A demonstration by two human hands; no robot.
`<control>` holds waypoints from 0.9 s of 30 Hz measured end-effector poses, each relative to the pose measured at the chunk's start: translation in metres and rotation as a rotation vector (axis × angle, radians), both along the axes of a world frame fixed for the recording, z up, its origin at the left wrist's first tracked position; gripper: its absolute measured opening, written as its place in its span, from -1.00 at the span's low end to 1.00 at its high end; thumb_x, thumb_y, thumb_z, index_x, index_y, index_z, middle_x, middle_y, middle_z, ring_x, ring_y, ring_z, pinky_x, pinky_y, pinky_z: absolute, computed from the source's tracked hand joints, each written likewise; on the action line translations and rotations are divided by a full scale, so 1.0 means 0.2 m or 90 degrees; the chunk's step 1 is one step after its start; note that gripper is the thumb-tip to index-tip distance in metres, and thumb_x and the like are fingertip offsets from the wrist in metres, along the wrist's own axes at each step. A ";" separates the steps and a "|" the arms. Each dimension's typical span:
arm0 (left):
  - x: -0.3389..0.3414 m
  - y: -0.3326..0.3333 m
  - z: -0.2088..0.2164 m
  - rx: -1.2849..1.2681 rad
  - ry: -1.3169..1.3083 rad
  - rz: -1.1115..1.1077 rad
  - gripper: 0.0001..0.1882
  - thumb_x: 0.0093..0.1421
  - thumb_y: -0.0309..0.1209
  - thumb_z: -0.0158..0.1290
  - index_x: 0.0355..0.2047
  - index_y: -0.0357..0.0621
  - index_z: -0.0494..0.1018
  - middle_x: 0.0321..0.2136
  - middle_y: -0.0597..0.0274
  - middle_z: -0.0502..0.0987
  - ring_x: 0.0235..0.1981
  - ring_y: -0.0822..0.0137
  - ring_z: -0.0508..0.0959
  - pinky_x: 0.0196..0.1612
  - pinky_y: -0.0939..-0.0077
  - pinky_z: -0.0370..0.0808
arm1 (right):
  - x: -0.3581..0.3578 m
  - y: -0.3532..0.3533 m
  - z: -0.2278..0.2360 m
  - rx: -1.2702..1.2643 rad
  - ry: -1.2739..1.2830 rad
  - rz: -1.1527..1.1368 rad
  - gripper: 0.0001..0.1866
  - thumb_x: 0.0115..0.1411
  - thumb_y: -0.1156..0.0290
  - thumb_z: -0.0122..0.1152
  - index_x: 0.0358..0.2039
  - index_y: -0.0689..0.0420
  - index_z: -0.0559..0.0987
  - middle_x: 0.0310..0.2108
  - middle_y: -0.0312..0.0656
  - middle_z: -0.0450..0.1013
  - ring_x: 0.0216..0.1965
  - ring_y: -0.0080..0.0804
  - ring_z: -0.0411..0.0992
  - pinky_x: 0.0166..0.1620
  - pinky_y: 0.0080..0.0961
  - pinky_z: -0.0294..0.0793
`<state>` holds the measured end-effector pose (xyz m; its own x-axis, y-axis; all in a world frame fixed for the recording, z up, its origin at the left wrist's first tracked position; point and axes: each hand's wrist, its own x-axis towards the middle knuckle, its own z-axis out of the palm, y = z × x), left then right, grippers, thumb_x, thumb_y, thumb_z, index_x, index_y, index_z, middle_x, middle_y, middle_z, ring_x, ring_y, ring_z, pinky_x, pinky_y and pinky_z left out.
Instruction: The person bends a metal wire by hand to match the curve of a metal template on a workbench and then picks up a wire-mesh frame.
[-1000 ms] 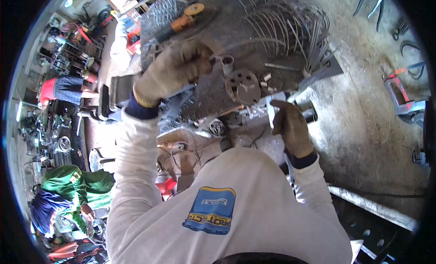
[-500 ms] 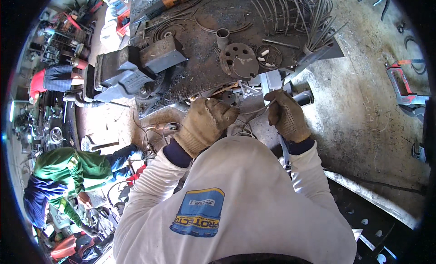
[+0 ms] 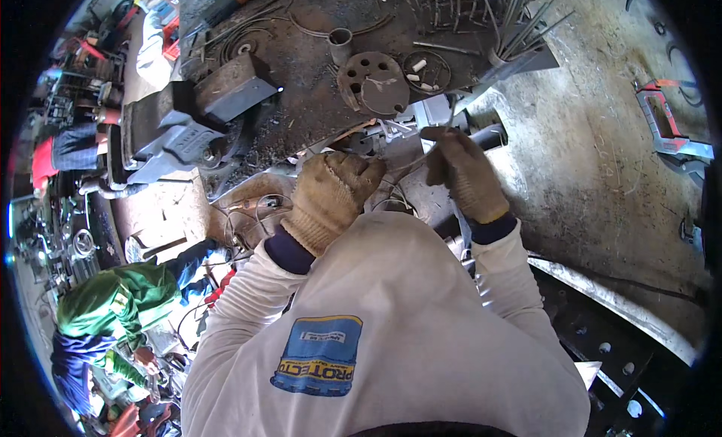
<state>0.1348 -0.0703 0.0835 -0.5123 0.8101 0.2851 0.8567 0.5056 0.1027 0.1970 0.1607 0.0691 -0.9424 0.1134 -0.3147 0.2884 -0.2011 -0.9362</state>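
Observation:
My left hand (image 3: 331,196), in a tan knitted work glove, is closed in a fist just off the workbench's near edge. To its right, my right hand (image 3: 468,175), gloved the same way, has its fingers drawn together in a pinch. A thin metal rod (image 3: 402,170) spans the gap between the two hands, and both grip it. Another slim length rises beyond the right fingertips; whether it belongs to the same rod I cannot tell. The gloves hide the gripped parts.
The dark metal workbench (image 3: 301,98) carries a bench vise (image 3: 173,128), a holed round plate (image 3: 374,83), a short pipe (image 3: 340,46), a shallow round dish (image 3: 426,71) and a bundle of rods (image 3: 519,42). A co-worker in green (image 3: 120,301) bends over at the left. A red-and-grey tool (image 3: 665,121) lies right.
The view has shifted, so the bench and vise sit farther left and slightly higher. My right hand has tilted, its fingers pointing more to the left. The grip on the rod continues.

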 end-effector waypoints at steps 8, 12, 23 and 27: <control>-0.02 0.15 -0.05 -0.014 -0.101 0.057 -0.72 0.08 -0.33 0.10 -0.16 -0.01 0.53 -0.50 0.28 0.57 -0.36 0.17 0.59 -0.36 0.22 0.48 | -0.03 -0.13 -0.23 -0.019 -0.072 -0.121 -0.61 0.42 0.20 -0.09 0.04 0.22 0.50 -0.35 -0.24 0.53 -0.43 -0.56 0.49 -0.34 -0.60 0.50; -0.08 -0.01 0.03 0.078 -0.040 0.076 -0.59 0.06 -0.25 0.17 -0.07 -0.08 0.49 -0.37 0.16 0.60 -0.33 0.10 0.59 -0.30 0.16 0.49 | -0.05 -0.08 -0.35 0.062 -0.049 -0.061 -0.63 0.42 0.21 -0.09 0.00 0.20 0.53 -0.35 -0.27 0.53 -0.46 -0.61 0.47 -0.37 -0.63 0.47; -0.01 -0.20 -0.15 0.529 -1.043 0.402 -0.51 0.38 -0.16 -0.02 0.15 -0.27 0.31 -0.14 0.03 0.55 -0.32 0.33 0.59 -0.26 0.44 0.59 | -0.21 -0.10 -0.44 0.025 0.001 -0.017 -0.60 0.39 0.13 -0.04 -0.06 0.21 0.57 -0.31 -0.24 0.53 -0.36 -0.52 0.47 -0.24 -0.57 0.47; -0.08 -0.22 -0.28 0.742 -1.084 0.372 -0.56 0.39 -0.17 -0.04 0.07 -0.29 0.35 -0.21 0.05 0.57 -0.31 0.29 0.61 -0.20 0.37 0.61 | -0.28 -0.15 -0.28 -0.106 -0.086 -0.077 -0.62 0.36 0.11 0.01 -0.21 0.19 0.59 -0.44 -0.30 0.50 -0.50 -0.61 0.42 -0.41 -0.64 0.40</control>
<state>0.1192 -0.1135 0.0274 -0.8054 0.3463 -0.4810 -0.5714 -0.2385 0.7852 0.1410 0.1304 0.0127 -0.8729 0.1594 -0.4611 0.3735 -0.3898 -0.8418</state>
